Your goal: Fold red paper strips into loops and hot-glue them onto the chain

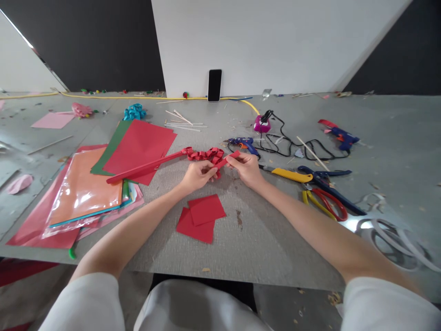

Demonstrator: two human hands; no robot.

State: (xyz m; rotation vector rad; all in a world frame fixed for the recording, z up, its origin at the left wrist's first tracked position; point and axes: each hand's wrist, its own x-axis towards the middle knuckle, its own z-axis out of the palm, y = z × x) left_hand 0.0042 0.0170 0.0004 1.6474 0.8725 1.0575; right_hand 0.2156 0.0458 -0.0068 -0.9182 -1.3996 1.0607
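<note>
A narrow red paper strip (225, 162) stretches between my two hands at the middle of the table. My left hand (200, 175) pinches its lower left end, and my right hand (245, 168) pinches the upper right end between thumb and fingers. Just behind them lies a curled red paper cluster (205, 154), partly hidden by the left hand. It joins a long red stick (148, 166) that reaches left across red sheets (141, 145). Two red paper squares (207, 210) overlap on the table nearer to me.
Orange paper in clear plastic (86, 186) lies left. A blue glue gun (243, 142), a yellow-handled cutter (291, 174), red-and-yellow scissors (324, 202) and a second glue gun (344, 138) lie right. A phone (214, 85) leans against the white wall.
</note>
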